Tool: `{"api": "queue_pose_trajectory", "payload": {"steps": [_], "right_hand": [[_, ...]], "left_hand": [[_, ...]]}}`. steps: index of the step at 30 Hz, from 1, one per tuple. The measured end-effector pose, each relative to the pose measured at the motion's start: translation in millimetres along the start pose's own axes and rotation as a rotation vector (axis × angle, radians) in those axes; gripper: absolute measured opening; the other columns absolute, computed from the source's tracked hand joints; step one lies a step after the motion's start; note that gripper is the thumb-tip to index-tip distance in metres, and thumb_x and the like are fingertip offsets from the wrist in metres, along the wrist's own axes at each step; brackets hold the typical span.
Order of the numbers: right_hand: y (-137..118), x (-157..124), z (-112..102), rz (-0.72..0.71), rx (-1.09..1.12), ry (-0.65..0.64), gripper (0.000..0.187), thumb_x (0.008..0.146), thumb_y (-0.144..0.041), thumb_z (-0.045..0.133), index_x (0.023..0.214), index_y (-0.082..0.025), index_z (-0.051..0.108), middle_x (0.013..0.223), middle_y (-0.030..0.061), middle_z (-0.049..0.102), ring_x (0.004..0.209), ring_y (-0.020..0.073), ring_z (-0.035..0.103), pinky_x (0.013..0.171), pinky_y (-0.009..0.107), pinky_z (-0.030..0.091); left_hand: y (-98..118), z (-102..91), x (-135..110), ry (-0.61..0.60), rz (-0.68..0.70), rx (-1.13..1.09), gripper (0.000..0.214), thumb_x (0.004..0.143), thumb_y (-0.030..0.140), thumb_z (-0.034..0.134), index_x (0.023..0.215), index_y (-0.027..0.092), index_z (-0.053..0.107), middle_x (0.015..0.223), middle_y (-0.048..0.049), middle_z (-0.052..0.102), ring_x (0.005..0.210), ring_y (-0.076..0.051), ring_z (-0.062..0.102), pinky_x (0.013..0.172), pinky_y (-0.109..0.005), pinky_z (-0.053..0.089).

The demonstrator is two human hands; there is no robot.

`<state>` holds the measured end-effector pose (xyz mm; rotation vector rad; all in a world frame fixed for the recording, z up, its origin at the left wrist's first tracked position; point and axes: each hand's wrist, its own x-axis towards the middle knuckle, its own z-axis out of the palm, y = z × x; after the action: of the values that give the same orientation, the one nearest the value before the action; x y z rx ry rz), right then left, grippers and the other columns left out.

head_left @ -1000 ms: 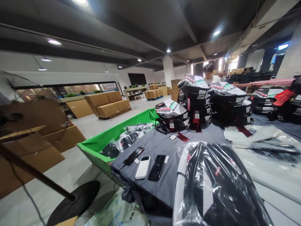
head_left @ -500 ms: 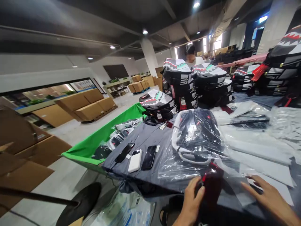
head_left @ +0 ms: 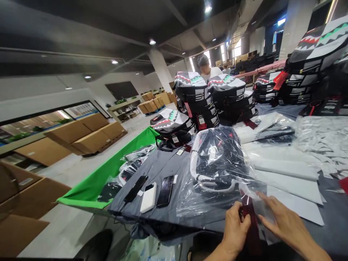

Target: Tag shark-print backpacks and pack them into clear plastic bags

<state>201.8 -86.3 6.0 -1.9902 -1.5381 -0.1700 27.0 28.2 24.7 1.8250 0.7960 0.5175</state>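
Observation:
My left hand (head_left: pixel 236 227) is closed, its thumb and fingers pinching a dark red, flat strip (head_left: pixel 252 232) that hangs over the front table edge. Close beside it, my right hand (head_left: pixel 284 223) has thumb and fingers around a piece of translucent plastic film (head_left: pixel 268 214). Just beyond both hands lies a dark backpack with white trim (head_left: pixel 220 156), inside a clear plastic bag (head_left: pixel 190 195) whose loose end spreads towards me. Where the film and the bag meet, I cannot tell whether they are one piece.
Two dark phones (head_left: pixel 165 191) and a white power bank (head_left: pixel 148 197) lie left on the grey cloth. Stacked shark-tooth backpacks (head_left: pixel 193 90) stand behind; a person (head_left: pixel 208 69) is beyond them. White sheets (head_left: pixel 293 185) lie right. A green-lined bin (head_left: pixel 87 185) adjoins the table.
My right hand has come in towards my left hand, bringing the translucent film closer to the red strip. The whole view has shifted slightly right.

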Motion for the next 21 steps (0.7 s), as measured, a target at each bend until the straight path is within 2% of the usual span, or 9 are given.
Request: {"api": "queue_pose_trajectory", "payload": {"steps": [3, 5, 7, 9, 11, 14, 15, 18, 21], "right_hand": [[-1, 23, 1, -0.187, -0.024, 0.009, 0.045, 0.080, -0.027, 0.060, 0.124, -0.026, 0.065, 0.120, 0.0102, 0.070, 0.105, 0.0255, 0.071, 0.083, 0.037, 0.062], [2, 38, 7, -0.243, 0.071, -0.056, 0.045, 0.079, -0.022, 0.057, 0.124, -0.024, 0.064, 0.126, 0.0117, 0.069, 0.112, 0.0257, 0.068, 0.092, 0.039, 0.059], [4, 45, 14, -0.178, 0.213, -0.152, 0.044, 0.082, -0.024, 0.055, 0.126, -0.022, 0.063, 0.118, 0.0105, 0.073, 0.102, 0.0244, 0.072, 0.086, 0.037, 0.061], [4, 45, 17, -0.074, 0.312, -0.210, 0.037, 0.084, -0.033, 0.058, 0.119, -0.021, 0.066, 0.105, 0.0078, 0.077, 0.090, 0.0242, 0.074, 0.078, 0.035, 0.061], [2, 37, 16, -0.013, 0.330, -0.182, 0.030, 0.085, -0.040, 0.062, 0.108, -0.022, 0.071, 0.095, 0.0060, 0.078, 0.083, 0.0243, 0.074, 0.074, 0.034, 0.061], [-3, 15, 10, -0.024, 0.319, -0.051, 0.024, 0.086, -0.043, 0.064, 0.097, -0.024, 0.073, 0.083, 0.0043, 0.076, 0.073, 0.0219, 0.073, 0.067, 0.030, 0.060], [-4, 5, 8, -0.028, 0.324, -0.018, 0.023, 0.087, -0.043, 0.063, 0.096, -0.024, 0.073, 0.079, 0.0034, 0.075, 0.069, 0.0205, 0.072, 0.064, 0.028, 0.060], [-7, -25, 7, 0.009, 0.331, 0.037, 0.020, 0.093, -0.040, 0.057, 0.099, -0.026, 0.070, 0.078, 0.0016, 0.074, 0.065, 0.0170, 0.071, 0.060, 0.022, 0.058], [-9, -53, 8, 0.104, 0.330, 0.080, 0.020, 0.097, -0.039, 0.053, 0.102, -0.026, 0.067, 0.080, -0.0010, 0.074, 0.059, 0.0132, 0.069, 0.057, 0.017, 0.055]], "left_hand": [[9, -0.9, 1, -0.013, -0.036, -0.017, 0.010, 0.073, 0.011, 0.054, 0.076, 0.021, 0.051, 0.063, 0.0060, 0.048, 0.058, -0.011, 0.042, 0.057, -0.024, 0.032], [10, -5.1, 4, -0.001, -0.054, -0.005, 0.013, 0.071, 0.009, 0.053, 0.072, 0.021, 0.048, 0.061, 0.0067, 0.047, 0.057, -0.011, 0.041, 0.056, -0.023, 0.030], [10, -10.8, 6, 0.015, -0.061, 0.010, 0.014, 0.068, 0.008, 0.053, 0.071, 0.021, 0.048, 0.060, 0.0072, 0.046, 0.056, -0.011, 0.040, 0.056, -0.023, 0.029], [11, -15.6, 6, 0.026, -0.065, 0.019, 0.014, 0.067, 0.008, 0.054, 0.070, 0.021, 0.049, 0.058, 0.0076, 0.044, 0.056, -0.010, 0.038, 0.055, -0.023, 0.027], [13, -16.7, 5, 0.029, -0.070, 0.034, 0.013, 0.068, 0.008, 0.055, 0.070, 0.020, 0.050, 0.058, 0.0077, 0.043, 0.056, -0.010, 0.036, 0.054, -0.023, 0.026], [15, -9.1, 5, -0.007, -0.044, 0.062, 0.005, 0.076, 0.014, 0.061, 0.078, 0.019, 0.059, 0.059, 0.0064, 0.048, 0.055, -0.011, 0.043, 0.055, -0.024, 0.032], [13, -4.9, 6, -0.037, -0.011, 0.071, 0.004, 0.081, 0.019, 0.061, 0.084, 0.019, 0.063, 0.062, 0.0045, 0.054, 0.058, -0.013, 0.049, 0.058, -0.024, 0.037], [3, 6.2, 14, -0.157, 0.206, 0.190, 0.024, 0.098, 0.026, 0.047, 0.109, 0.019, 0.067, 0.088, -0.0058, 0.072, 0.082, -0.020, 0.066, 0.078, -0.030, 0.050], [-4, 6.6, 31, -0.261, 0.489, 0.502, 0.029, 0.100, 0.018, 0.041, 0.119, 0.016, 0.062, 0.107, -0.0119, 0.072, 0.096, -0.024, 0.067, 0.087, -0.034, 0.054]]}}
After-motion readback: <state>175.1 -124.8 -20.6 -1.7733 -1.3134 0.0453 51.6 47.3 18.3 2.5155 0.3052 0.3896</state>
